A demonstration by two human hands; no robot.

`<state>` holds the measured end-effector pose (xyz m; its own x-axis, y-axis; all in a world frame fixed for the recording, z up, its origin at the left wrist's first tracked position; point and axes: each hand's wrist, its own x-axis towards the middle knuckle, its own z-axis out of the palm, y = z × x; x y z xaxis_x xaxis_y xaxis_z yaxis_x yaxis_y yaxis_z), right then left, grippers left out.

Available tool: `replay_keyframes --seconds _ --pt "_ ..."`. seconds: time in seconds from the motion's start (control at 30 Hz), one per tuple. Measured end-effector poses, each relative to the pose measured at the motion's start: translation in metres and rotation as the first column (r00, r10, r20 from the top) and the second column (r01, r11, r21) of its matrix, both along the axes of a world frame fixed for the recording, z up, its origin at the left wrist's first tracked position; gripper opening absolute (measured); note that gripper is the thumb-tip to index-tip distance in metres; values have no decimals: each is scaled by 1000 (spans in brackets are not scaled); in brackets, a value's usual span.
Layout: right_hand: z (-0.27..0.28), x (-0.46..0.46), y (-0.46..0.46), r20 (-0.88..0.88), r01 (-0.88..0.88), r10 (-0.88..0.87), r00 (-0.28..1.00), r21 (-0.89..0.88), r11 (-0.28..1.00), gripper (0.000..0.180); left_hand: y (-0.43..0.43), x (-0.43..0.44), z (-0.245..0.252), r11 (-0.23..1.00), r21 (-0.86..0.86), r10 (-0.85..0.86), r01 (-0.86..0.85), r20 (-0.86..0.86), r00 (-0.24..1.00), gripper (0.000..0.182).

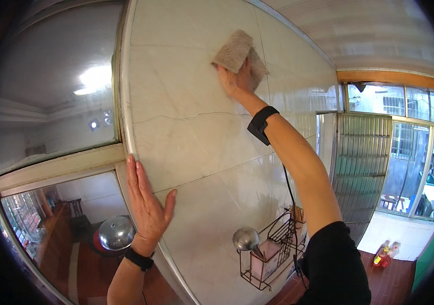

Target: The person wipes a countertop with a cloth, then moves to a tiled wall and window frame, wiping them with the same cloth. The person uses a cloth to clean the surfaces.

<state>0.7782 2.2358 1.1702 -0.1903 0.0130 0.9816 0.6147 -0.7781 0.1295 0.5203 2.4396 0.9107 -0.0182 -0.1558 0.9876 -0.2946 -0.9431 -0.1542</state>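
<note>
A beige cleaning cloth point(234, 51) is folded around the fingers of my right hand point(236, 80), which presses it to the upper part of a cream tiled wall point(198, 148). Part of those fingers is hidden by the cloth. Lower down, my left hand point(148, 206) rests flat along the white corner trim point(128, 114) at the wall's left edge, thumb spread out over the tile and nothing held. Faint streaks and a wavy dark line mark the tiles. Each wrist wears a black band.
Below my right arm, a wire rack point(266, 263) on the wall holds a metal ladle point(246, 238) and chopsticks point(297, 214). A black cable point(288, 183) hangs beside it. Left is a framed window point(57, 164); right, a metal-slatted door point(363, 171) and bottles point(382, 256) on the floor.
</note>
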Motion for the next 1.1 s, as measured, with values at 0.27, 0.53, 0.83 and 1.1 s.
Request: replay_keyframes --seconds 0.27,0.53,0.83,1.1 --pt "-123 -80 4 158 40 42 987 -480 876 64 0 -2 -1 1000 -17 -5 4 -18 1000 93" --pt "-26 -22 -44 -152 103 -115 982 -83 991 64 2 -2 0 1000 16 0 0 -15 1000 92" --pt "117 38 -67 -476 131 2 879 246 960 89 9 -2 -1 999 10 -31 31 -56 998 93" --pt "124 -48 32 -37 59 -60 997 -41 997 78 10 -2 -2 996 -1 -90 91 -73 993 90"
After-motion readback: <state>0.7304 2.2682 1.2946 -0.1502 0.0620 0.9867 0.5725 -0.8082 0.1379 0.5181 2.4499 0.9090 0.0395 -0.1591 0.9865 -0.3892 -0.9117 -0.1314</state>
